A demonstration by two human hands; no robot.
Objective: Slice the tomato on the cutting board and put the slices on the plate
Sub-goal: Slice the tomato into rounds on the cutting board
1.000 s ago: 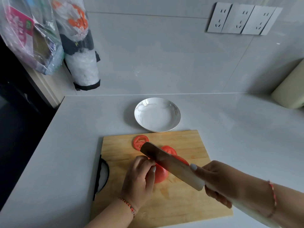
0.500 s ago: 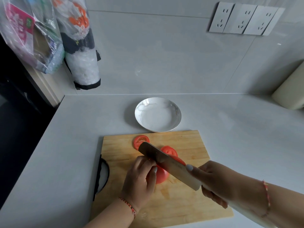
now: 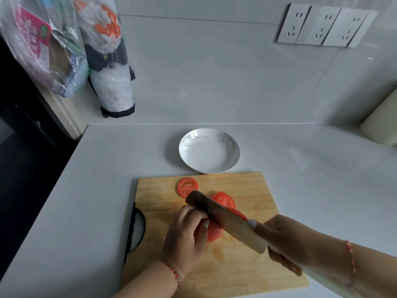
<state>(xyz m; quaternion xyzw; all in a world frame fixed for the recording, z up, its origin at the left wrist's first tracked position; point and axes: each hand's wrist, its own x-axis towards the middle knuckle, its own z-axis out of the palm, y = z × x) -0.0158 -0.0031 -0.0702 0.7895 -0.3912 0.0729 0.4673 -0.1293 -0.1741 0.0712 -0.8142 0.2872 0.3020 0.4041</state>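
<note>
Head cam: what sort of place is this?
Most likely a home kitchen counter: a wooden cutting board with a tomato being cut, a white plate behind it, and wall sockets on the tiled wall.

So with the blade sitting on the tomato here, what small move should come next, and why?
Probably press the broad steel cleaver down through the red tomato to free another slice. The right hand holds the blade across it, the left hand steadies it on the wooden cutting board, two slices already lie beyond, and the white marbled plate holds none.
</note>
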